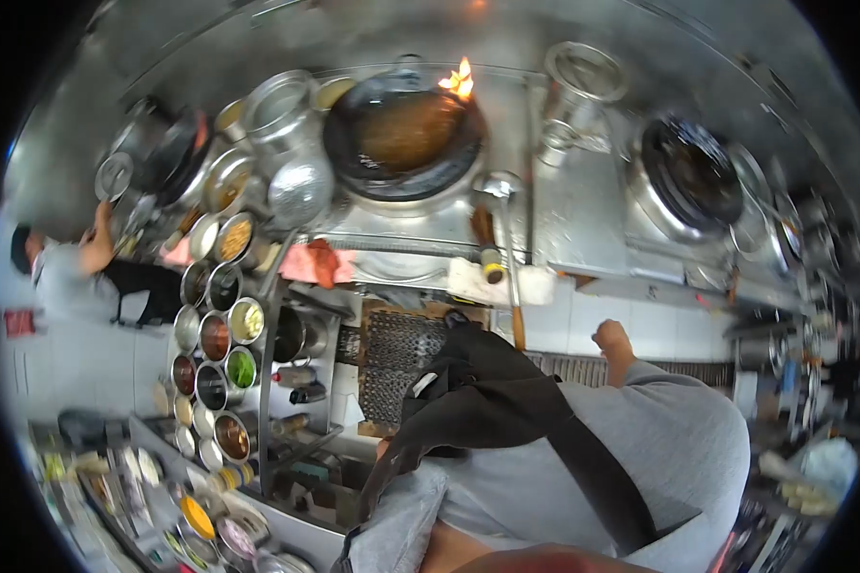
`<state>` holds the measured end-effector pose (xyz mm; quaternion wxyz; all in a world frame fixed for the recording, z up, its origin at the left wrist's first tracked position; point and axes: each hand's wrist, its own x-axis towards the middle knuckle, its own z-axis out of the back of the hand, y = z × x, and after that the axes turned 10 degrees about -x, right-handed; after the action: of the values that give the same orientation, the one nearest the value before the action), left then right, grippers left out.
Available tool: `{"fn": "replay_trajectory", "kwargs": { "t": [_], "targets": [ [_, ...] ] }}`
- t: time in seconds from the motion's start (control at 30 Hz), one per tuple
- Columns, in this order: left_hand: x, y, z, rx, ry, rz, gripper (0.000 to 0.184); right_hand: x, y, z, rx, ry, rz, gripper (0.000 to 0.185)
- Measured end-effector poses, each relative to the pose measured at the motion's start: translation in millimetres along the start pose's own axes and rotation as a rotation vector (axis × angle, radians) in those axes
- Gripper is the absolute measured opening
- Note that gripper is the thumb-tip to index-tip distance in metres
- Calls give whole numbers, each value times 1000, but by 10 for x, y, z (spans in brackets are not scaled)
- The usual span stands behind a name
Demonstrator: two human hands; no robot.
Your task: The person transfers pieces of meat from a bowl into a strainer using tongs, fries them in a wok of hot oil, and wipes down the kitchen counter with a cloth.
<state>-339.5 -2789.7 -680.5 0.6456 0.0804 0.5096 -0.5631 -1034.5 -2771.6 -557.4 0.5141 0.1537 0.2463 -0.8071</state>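
Note:
My right hand (610,334) is closed in a loose fist over the floor in front of the stove, with nothing visible in it. Of my left hand (382,448) only a sliver shows beside the black apron (487,406); its fingers are hidden. Ahead of me a large black wok (339,129) holds brown liquid, with flames at its far right rim. To its right, a long ladle (515,277) with a wooden handle end lies across the stove edge. Beside the ladle are a bamboo brush (483,227) and a folded white cloth (526,285).
Several metal pots of ingredients (242,368) stand on a rack at left. A perforated strainer (301,191) sits left of the wok. Another dark wok (688,177) stands at right. A co-worker (67,272) at far left holds a round-headed utensil (114,176). A perforated mat (401,358) covers the floor.

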Motion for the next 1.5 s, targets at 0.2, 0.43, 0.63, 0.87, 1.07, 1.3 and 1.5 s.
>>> {"fn": "replay_trajectory", "kwargs": {
  "t": [0.2, 0.43, 0.63, 0.87, 1.07, 1.3, 1.5],
  "targets": [
    [201, 4, 37, 83, 130, -86, 19, -700, -434, 752, 368, -134, -291, 21],
    [178, -499, 299, -832, 218, 39, 19, -847, -1258, 930, 552, -368, -672, 25],
    [395, -949, -122, -537, 123, -58, 17, -759, -2529, 382, 653, -459, -1062, 26],
    [235, -2099, -1445, 403, 186, -208, 19, -353, -4291, -439, 607, -492, -1123, 36],
    [23, -3074, -1998, 708, 267, -300, 25, 178, -5065, -977, 701, -450, -1039, 54],
    [267, -3324, -1507, 121, -1, 100, 24, 432, -5617, -1024, 997, -219, -898, 73],
    [-60, -4002, -2026, 101, -149, 134, 28, 139, -5839, -627, 1702, -458, -769, 27]
  ]
}}
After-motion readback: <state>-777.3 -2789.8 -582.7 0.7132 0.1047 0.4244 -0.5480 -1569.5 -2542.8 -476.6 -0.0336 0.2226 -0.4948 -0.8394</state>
